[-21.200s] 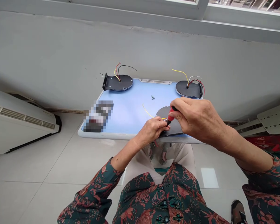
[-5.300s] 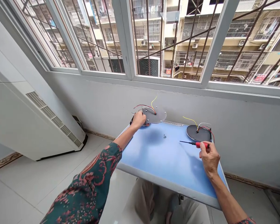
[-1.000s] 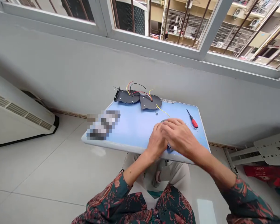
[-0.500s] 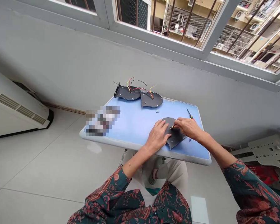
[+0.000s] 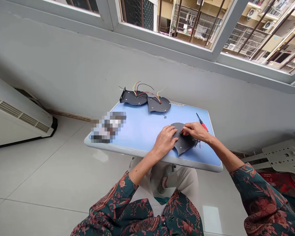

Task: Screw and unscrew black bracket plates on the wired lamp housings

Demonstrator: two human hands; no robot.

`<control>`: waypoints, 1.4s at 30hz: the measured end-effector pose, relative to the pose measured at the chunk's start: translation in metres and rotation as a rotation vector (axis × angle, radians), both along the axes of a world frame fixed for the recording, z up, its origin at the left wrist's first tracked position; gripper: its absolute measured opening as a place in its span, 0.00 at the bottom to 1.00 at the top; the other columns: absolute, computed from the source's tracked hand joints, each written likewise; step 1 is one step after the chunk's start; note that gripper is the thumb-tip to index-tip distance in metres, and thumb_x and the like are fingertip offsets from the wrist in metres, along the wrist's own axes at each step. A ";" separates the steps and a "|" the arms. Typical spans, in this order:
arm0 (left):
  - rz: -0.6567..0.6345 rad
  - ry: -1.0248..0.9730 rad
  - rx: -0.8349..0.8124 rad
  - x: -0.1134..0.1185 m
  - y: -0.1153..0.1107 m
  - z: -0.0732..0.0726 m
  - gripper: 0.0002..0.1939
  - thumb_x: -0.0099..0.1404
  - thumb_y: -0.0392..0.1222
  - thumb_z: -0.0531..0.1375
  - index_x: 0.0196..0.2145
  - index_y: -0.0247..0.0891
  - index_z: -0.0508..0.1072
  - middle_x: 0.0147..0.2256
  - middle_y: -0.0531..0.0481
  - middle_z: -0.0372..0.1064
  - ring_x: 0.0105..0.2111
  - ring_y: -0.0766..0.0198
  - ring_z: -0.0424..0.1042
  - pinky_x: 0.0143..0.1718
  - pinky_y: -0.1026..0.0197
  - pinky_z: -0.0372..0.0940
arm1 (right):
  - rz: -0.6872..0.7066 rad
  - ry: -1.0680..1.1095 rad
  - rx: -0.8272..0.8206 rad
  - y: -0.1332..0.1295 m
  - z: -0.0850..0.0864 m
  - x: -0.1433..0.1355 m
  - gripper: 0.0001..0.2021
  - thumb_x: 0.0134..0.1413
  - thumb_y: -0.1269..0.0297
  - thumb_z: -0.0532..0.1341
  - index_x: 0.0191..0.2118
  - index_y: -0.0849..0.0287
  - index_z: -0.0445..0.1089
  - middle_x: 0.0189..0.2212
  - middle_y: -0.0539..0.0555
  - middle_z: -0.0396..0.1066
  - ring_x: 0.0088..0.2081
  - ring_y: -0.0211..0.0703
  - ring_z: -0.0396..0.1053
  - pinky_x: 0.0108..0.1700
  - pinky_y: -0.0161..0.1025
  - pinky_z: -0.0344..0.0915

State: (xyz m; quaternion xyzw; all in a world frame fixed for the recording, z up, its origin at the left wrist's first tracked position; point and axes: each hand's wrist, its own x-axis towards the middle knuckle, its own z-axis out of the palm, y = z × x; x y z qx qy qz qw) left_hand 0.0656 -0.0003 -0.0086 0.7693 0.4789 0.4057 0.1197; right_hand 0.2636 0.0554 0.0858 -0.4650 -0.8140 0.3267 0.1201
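A black fan-shaped plate (image 5: pixel 185 142) with a round end lies on the blue folding table near its right front edge. My left hand (image 5: pixel 165 138) lies on the plate's left side, its fingers spread and thumb out. At the small hole in the middle of the plate, my right hand (image 5: pixel 194 130) pinches the wires (image 5: pixel 181 132) between thumb and fingertips. Loose wire ends (image 5: pixel 199 143) poke out beneath that hand, over the plate's right edge. Just behind it is a screwdriver (image 5: pixel 203 124) with a red handle.
Two similar black units (image 5: pixel 159 104) with red, yellow, black and white wires stand at the table's back edge. Several small screws (image 5: pixel 165 116) lie in front of them. A blurred-out patch (image 5: pixel 108 127) covers the table's left end. Wall and window (image 5: pixel 167 29) rise behind.
My right hand has shifted slightly left and closer over the hole, and less of the wires shows there. More of the screwdriver's red handle is visible. My left hand stays on the plate.
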 end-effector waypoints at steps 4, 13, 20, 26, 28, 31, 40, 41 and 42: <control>-0.027 -0.022 0.007 0.000 0.002 -0.001 0.17 0.66 0.36 0.67 0.53 0.37 0.78 0.57 0.37 0.75 0.63 0.46 0.69 0.65 0.38 0.67 | -0.021 0.082 -0.045 -0.002 0.002 0.003 0.16 0.64 0.56 0.56 0.30 0.58 0.74 0.31 0.55 0.80 0.35 0.43 0.77 0.43 0.38 0.72; 0.005 -0.181 -0.038 -0.016 0.000 0.005 0.19 0.68 0.33 0.61 0.56 0.38 0.76 0.61 0.41 0.73 0.64 0.54 0.70 0.68 0.45 0.65 | -0.158 0.240 -0.200 -0.008 0.011 0.001 0.16 0.66 0.57 0.61 0.30 0.60 0.73 0.34 0.57 0.81 0.37 0.42 0.79 0.43 0.37 0.75; -0.018 -0.186 -0.139 -0.026 0.010 0.005 0.20 0.67 0.29 0.58 0.55 0.38 0.77 0.58 0.43 0.76 0.60 0.55 0.75 0.65 0.47 0.69 | -0.379 0.275 -0.288 -0.015 0.006 -0.011 0.18 0.69 0.61 0.60 0.26 0.60 0.67 0.35 0.61 0.81 0.33 0.40 0.79 0.38 0.34 0.77; 0.044 -0.176 -0.107 -0.032 0.002 0.007 0.18 0.70 0.31 0.56 0.55 0.38 0.77 0.60 0.42 0.74 0.61 0.55 0.73 0.66 0.47 0.67 | -0.342 0.183 -0.319 -0.026 0.013 -0.020 0.17 0.72 0.63 0.53 0.29 0.60 0.66 0.40 0.61 0.80 0.30 0.38 0.77 0.36 0.36 0.74; 0.092 -0.188 -0.068 -0.033 -0.011 0.006 0.18 0.72 0.33 0.56 0.56 0.39 0.76 0.60 0.42 0.74 0.62 0.55 0.72 0.65 0.48 0.68 | -0.265 0.046 -0.249 -0.022 0.020 -0.014 0.15 0.70 0.63 0.56 0.29 0.59 0.68 0.36 0.57 0.79 0.25 0.36 0.70 0.32 0.35 0.67; 0.157 -0.200 -0.013 -0.034 -0.036 0.004 0.17 0.74 0.36 0.55 0.57 0.39 0.74 0.61 0.41 0.73 0.62 0.55 0.72 0.64 0.49 0.70 | -0.067 -0.297 0.039 -0.009 0.028 0.004 0.09 0.61 0.64 0.64 0.28 0.56 0.70 0.28 0.51 0.74 0.27 0.39 0.65 0.31 0.37 0.55; 0.082 -0.069 0.173 -0.015 -0.096 -0.007 0.26 0.72 0.47 0.63 0.64 0.42 0.66 0.60 0.38 0.72 0.59 0.49 0.72 0.60 0.43 0.71 | -0.111 -0.383 0.044 -0.010 0.007 0.035 0.14 0.58 0.55 0.63 0.27 0.55 0.63 0.21 0.47 0.65 0.26 0.39 0.61 0.31 0.38 0.54; 0.073 -0.058 0.172 -0.011 -0.099 -0.009 0.27 0.72 0.48 0.64 0.64 0.42 0.65 0.60 0.37 0.72 0.58 0.48 0.72 0.59 0.43 0.72 | -0.147 -0.337 0.011 -0.015 0.002 0.035 0.13 0.56 0.55 0.64 0.27 0.55 0.64 0.21 0.47 0.65 0.26 0.38 0.61 0.31 0.37 0.55; 0.070 -0.050 0.164 -0.007 -0.102 -0.011 0.27 0.71 0.48 0.64 0.64 0.42 0.65 0.60 0.37 0.71 0.57 0.48 0.72 0.58 0.42 0.72 | -0.195 -0.282 -0.027 -0.018 -0.002 0.036 0.13 0.54 0.55 0.65 0.27 0.55 0.64 0.21 0.46 0.65 0.26 0.38 0.61 0.31 0.37 0.55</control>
